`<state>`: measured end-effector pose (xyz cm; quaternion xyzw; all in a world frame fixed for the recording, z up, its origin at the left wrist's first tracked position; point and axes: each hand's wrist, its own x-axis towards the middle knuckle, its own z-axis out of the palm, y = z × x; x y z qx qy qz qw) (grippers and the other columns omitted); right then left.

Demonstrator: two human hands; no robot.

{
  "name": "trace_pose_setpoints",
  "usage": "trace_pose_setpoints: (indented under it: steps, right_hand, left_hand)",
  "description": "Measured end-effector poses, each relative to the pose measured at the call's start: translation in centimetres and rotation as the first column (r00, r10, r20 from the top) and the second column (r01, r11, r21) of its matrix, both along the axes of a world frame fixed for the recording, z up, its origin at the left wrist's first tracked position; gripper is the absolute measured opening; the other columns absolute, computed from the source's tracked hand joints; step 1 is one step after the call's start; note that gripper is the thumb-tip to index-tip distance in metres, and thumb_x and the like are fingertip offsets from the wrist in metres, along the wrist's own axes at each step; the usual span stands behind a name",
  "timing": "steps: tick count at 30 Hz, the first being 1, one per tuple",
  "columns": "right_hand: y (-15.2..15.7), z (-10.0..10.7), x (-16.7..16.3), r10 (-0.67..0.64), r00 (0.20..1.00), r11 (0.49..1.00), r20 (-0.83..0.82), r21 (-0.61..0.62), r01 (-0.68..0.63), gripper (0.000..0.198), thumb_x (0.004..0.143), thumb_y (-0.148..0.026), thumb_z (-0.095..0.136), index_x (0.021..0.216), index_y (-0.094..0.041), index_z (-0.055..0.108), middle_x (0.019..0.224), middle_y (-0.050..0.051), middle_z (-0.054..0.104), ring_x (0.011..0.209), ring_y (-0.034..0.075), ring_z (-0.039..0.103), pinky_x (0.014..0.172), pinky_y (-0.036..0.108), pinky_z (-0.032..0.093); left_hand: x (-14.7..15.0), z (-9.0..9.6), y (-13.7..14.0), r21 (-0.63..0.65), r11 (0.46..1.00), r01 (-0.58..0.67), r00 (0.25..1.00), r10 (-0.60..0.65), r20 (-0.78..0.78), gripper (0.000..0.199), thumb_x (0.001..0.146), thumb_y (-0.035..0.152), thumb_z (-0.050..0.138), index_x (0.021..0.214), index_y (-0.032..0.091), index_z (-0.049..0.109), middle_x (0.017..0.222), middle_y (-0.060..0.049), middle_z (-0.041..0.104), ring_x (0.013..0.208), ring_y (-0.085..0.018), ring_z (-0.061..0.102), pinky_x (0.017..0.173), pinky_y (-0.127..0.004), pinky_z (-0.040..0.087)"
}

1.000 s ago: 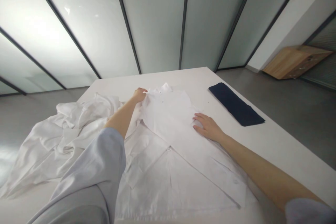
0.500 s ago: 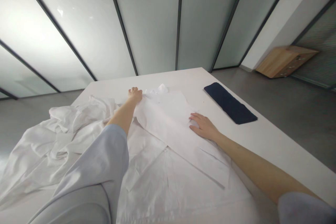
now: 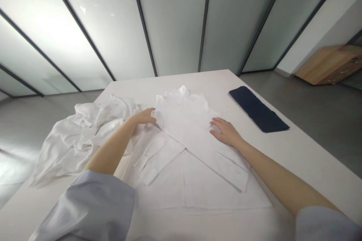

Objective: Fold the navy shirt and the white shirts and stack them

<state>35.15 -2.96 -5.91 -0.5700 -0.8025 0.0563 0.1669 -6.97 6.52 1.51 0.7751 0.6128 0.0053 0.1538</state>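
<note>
A white shirt (image 3: 192, 184) lies spread on the table, collar at the far end, its sleeves folded across the front so they cross near the middle. At the shirt's left shoulder edge, my left hand (image 3: 146, 116) touches the fabric, with thumb and fingers apart. My right hand (image 3: 225, 131) rests on the opposite edge, fingers spread over the cloth. The undersides of both hands are hidden.
A crumpled heap of white cloth (image 3: 93, 131) lies left of the shirt. To the right is a folded navy cloth (image 3: 258, 109) on the white table (image 3: 299, 158). Behind stand frosted glass panels (image 3: 175, 19), and a wooden cabinet (image 3: 325, 64) is at far right.
My left hand has come down from beside the collar to the shirt's left shoulder edge. My right hand stays on the right edge. The view has shifted slightly left.
</note>
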Motion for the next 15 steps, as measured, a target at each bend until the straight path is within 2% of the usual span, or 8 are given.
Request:
trace_pose_setpoints:
  steps: [2, 5, 10, 15]
  right_hand:
    - [0.2, 0.0, 0.0, 0.000, 1.000, 1.000, 0.004, -0.001, 0.000, 0.042, 0.087, -0.041, 0.052, 0.122, -0.021, 0.061, 0.141, 0.011, 0.053, 0.133, 0.027, 0.044, 0.106, 0.046, 0.039]
    - [0.3, 0.2, -0.1, 0.000, 1.000, 1.000, 0.007, -0.007, 0.000, 0.041, 0.086, -0.040, 0.053, 0.123, -0.023, 0.061, 0.140, 0.010, 0.053, 0.133, 0.027, 0.044, 0.107, 0.046, 0.039]
    - [0.5, 0.3, -0.2, 0.004, 1.000, 1.000, 0.018, 0.001, -0.004, 0.041, 0.086, -0.039, 0.054, 0.123, -0.024, 0.061, 0.140, 0.009, 0.054, 0.132, 0.026, 0.045, 0.108, 0.046, 0.037]
    - [0.8, 0.1, -0.1, 0.014, 0.999, 1.000, 0.030, -0.001, -0.014, 0.042, 0.086, -0.038, 0.054, 0.123, -0.021, 0.061, 0.140, 0.011, 0.054, 0.131, 0.025, 0.047, 0.108, 0.044, 0.038]
  left_hand:
    - [0.5, -1.1, -2.1, 0.083, 0.995, -0.052, 0.995, 0.058, -0.079, 0.055, 0.076, 0.031, 0.060, 0.129, 0.018, 0.053, 0.132, -0.011, 0.058, 0.118, -0.025, 0.057, 0.098, -0.029, 0.043]
    - [1.2, -2.1, -3.6, 0.229, 0.964, -0.136, 0.978, 0.168, -0.127, 0.031, 0.084, 0.023, 0.051, 0.113, 0.019, 0.059, 0.119, -0.012, 0.062, 0.110, -0.025, 0.061, 0.093, -0.033, 0.045]
    - [-0.1, -1.8, -3.7, 0.238, 0.960, -0.151, 0.970, 0.190, -0.154, 0.026, 0.081, 0.011, 0.049, 0.101, 0.021, 0.061, 0.111, -0.010, 0.065, 0.106, -0.024, 0.062, 0.089, -0.032, 0.046]
    - [-1.5, -0.9, -3.6, 0.215, 0.917, -0.335, 0.924, 0.365, -0.117, 0.029, 0.084, 0.017, 0.046, 0.110, 0.018, 0.060, 0.107, -0.011, 0.069, 0.107, -0.025, 0.063, 0.087, -0.033, 0.048]
